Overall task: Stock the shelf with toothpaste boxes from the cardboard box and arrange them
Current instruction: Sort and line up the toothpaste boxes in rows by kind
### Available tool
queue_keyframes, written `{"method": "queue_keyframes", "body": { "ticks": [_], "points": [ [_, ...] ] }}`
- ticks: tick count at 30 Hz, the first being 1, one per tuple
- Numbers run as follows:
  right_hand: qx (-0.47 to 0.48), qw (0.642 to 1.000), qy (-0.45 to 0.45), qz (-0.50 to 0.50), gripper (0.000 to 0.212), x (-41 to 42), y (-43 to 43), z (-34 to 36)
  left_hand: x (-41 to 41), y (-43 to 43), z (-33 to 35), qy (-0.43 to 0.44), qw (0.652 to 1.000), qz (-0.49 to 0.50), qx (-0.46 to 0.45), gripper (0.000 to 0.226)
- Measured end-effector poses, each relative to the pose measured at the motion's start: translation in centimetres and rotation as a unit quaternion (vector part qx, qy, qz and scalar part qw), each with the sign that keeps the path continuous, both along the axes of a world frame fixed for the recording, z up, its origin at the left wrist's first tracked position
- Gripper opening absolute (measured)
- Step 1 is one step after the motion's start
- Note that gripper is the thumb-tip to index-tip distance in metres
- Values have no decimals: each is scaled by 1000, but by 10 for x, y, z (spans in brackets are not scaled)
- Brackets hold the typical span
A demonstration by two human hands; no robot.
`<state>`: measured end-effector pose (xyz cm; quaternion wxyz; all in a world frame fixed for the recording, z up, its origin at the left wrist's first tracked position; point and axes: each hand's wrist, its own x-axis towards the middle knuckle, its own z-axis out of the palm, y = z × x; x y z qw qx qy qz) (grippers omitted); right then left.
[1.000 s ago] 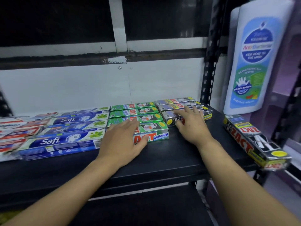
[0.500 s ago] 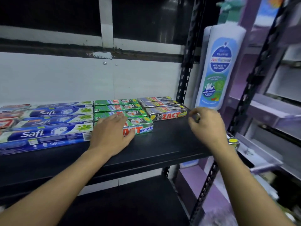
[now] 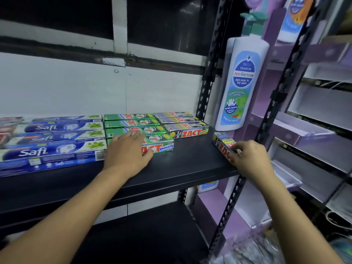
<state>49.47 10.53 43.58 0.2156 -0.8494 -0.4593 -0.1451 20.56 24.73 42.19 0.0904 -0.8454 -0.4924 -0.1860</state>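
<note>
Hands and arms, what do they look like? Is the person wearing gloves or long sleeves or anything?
No gloves. The left hand and the right hand are both bare, with no rings, and no watch or bracelet at the wrists. The left forearm and the right forearm are bare too: no sleeve shows anywhere down to the picture's edge. No marks or writing show on them.

Black perforated upright (image 3: 207,88): left of it, a white wall panel (image 3: 66,88) beneath dark window panes (image 3: 57,14) in a white frame (image 3: 119,25); right of it, purple-and-white display racks (image 3: 314,109). Dim indoor light.
</note>
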Motion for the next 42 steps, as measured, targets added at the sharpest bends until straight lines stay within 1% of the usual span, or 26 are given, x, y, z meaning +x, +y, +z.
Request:
{"method": "queue_keyframes", "body": {
  "ticks": [3,6,7,11,13,15,16,18,20,22,24,27,30,33,37,42],
  "points": [
    [-21,996,32,79,23,-1,-12,6,0,0,1,2,1000,-2,3,65],
    [-16,985,93,143,19,4,-15,8,-1,-1,2,3,1000,-3,1,65],
    [-9,984,100,148,19,5,-14,7,-1,-1,2,4,1000,-3,0,65],
    [22,989,74,130,25,3,-4,-3,-1,0,1,2,1000,-3,-1,66],
    [38,987,70,140,23,-1,-1,-6,-1,0,1,3,1000,-2,1,66],
    [46,988,54,136,47,-4,4,-13,0,0,1,3,1000,-2,2,66],
    [42,991,34,123,53,-6,7,-17,0,0,1,3,1000,-3,2,65],
    [49,992,25,114,48,-10,13,-22,0,1,0,0,1000,-2,0,65],
    [73,982,59,162,43,-11,16,-23,0,1,0,-2,1000,-3,0,65],
    [85,969,89,213,42,-4,20,-19,0,0,0,-1,1000,-3,2,65],
    [54,970,86,221,47,3,25,-11,0,0,0,-1,1000,-3,1,65],
    [20,981,40,188,60,2,24,-7,0,0,1,-6,1000,-3,-2,65],
    [-6,988,49,148,76,-19,21,-16,1,-3,2,-14,1000,-10,4,60],
    [-50,989,43,132,83,-34,32,-30,0,-4,4,-17,1000,-19,13,55],
    [-5,980,82,180,79,-30,50,-30,0,-2,1,-21,1000,-21,10,56],
    [-1,957,145,250,70,-22,71,-21,1,-3,0,-33,999,-22,20,55]
  ]
}}
